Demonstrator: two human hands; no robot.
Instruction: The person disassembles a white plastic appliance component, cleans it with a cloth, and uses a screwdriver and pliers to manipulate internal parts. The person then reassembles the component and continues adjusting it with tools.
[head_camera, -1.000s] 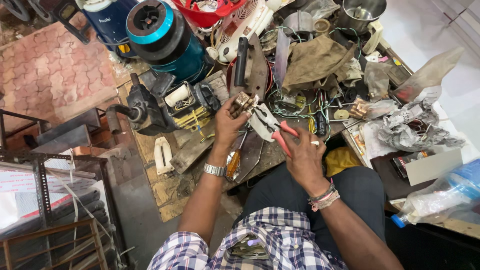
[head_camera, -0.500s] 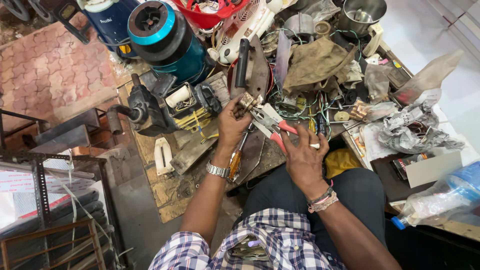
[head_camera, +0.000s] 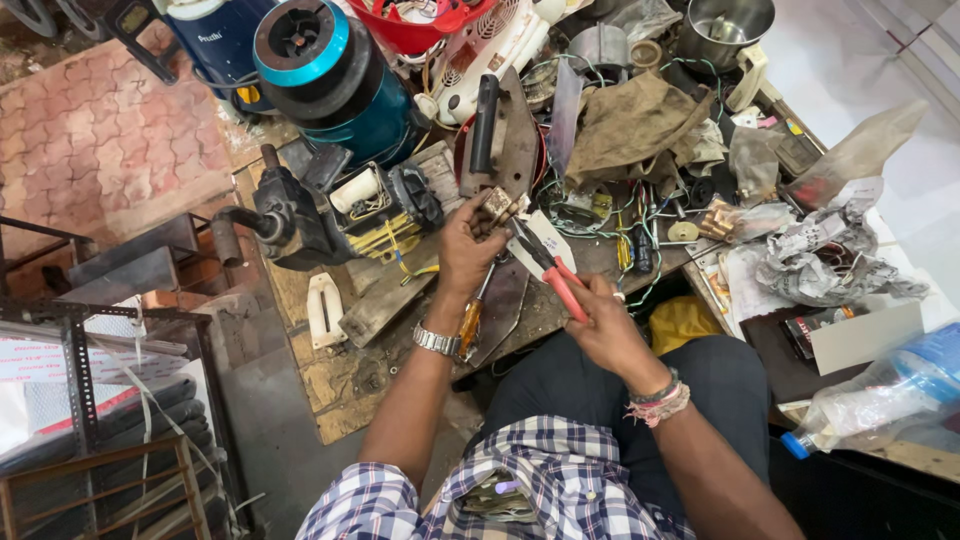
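I'm looking down on a crowded bench (head_camera: 380, 300), and the left hand (head_camera: 470, 240) is pinching a small brass-coloured part (head_camera: 497, 207) between its fingertips, holding it up just in front of the old flat iron (head_camera: 500, 135) that is lying upside down. The right hand (head_camera: 605, 325) is wrapped tight around the red handles of a pair of pliers (head_camera: 545, 265), and the nose of the pliers is reaching in right at that small part; I can't tell whether the nose is actually biting on it or just touching.

As I'm judging it, the work is sitting mid-way: the part is out and being held free of the iron, the pliers are being applied to it, and nothing yet looks fitted back. A screwdriver with an amber handle (head_camera: 470, 325) is lying idle on the bench just under the left wrist.

Now the containers. A steel pot (head_camera: 725, 30) is standing at the far edge; something small is showing inside, too dim for me to name. A red basket (head_camera: 425, 28) is holding odd bits I can't make out. The blue-rimmed motor housing (head_camera: 320, 70) is gaping open at its top, showing dark innards. Over on the right a clear plastic bottle (head_camera: 880, 395) is lying on its side, and whether it is holding anything I can't say.
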